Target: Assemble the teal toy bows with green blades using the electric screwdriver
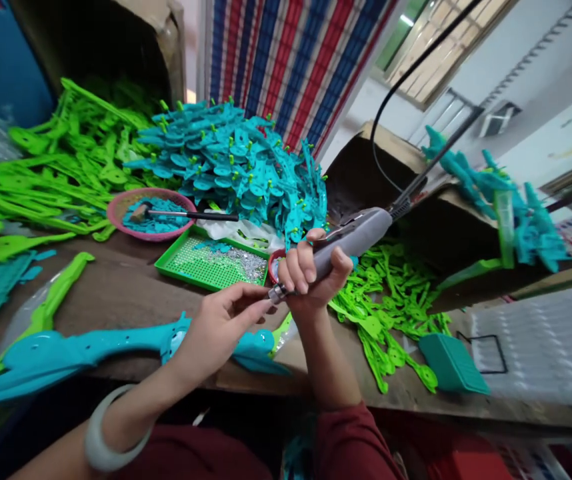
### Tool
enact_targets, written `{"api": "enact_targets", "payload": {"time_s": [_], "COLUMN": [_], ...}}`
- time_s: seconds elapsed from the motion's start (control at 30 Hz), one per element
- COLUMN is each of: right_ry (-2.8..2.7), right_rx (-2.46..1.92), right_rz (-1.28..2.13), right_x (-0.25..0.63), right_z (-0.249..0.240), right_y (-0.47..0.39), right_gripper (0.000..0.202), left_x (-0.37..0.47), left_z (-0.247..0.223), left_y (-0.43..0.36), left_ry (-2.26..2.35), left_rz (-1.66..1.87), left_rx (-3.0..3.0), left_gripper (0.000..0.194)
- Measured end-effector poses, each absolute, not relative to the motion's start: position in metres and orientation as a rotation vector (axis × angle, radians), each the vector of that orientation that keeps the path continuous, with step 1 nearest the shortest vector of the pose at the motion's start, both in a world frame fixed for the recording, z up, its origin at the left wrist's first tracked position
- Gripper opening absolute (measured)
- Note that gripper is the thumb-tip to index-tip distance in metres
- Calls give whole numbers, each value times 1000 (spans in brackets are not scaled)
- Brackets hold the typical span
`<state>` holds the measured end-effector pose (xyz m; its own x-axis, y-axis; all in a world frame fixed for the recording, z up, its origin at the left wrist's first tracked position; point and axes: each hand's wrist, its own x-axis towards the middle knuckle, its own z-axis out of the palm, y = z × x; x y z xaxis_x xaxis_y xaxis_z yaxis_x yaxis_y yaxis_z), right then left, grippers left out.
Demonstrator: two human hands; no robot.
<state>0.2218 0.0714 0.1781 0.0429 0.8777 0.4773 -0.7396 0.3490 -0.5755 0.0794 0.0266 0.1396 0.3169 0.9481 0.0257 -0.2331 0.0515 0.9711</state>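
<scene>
My right hand point(311, 277) is wrapped round a grey electric screwdriver point(359, 237), tilted with its metal tip down to the left and a cable at its upper end. At that tip the fingers of my left hand point(219, 333) are pinched together; whatever they hold is too small or hidden. Beneath my hands, a long blue plastic toy body point(116, 341) lies along the table's near edge, partly covered by my left hand and forearm. Curved green plastic arms point(59, 300) show near its left end and behind my hands.
Behind stand a green perforated tray point(179, 270) of small metal parts and a pink bowl point(116, 217) of blue pieces, with a hammer point(186, 214) across it. Piles of blue parts point(246, 157) and green parts point(386, 300) surround them. A teal basket point(453, 363) sits at right.
</scene>
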Motion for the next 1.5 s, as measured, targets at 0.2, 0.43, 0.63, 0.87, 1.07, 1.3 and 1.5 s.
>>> {"api": "enact_targets", "payload": {"time_s": [0.2, 0.43, 0.63, 0.87, 1.07, 1.3, 1.5], "right_ry": [-865, -802, -709, -688, -746, -825, -838], "right_rx": [-93, -135, -298, -363, -335, -305, -248], "right_rz": [1272, 1235, 1027, 1110, 1136, 1162, 1201], "right_x": [222, 234, 258, 252, 246, 243, 241], "right_z": [183, 195, 207, 198, 196, 189, 189], "right_y": [66, 59, 65, 72, 72, 74, 73], "right_gripper": [24, 28, 18, 18, 19, 22, 21], "left_x": [84, 85, 77, 85, 93, 92, 91], "left_z": [153, 155, 126, 151, 159, 158, 155], "left_y": [19, 7, -7, 12, 31, 38, 34], "left_ry": [676, 495, 867, 1026, 997, 889, 855], "left_rz": [904, 653, 881, 1388, 1309, 1034, 1001], "left_rx": [682, 359, 873, 1960, 1986, 1515, 1270], "left_gripper": [26, 24, 32, 7, 9, 20, 24]}}
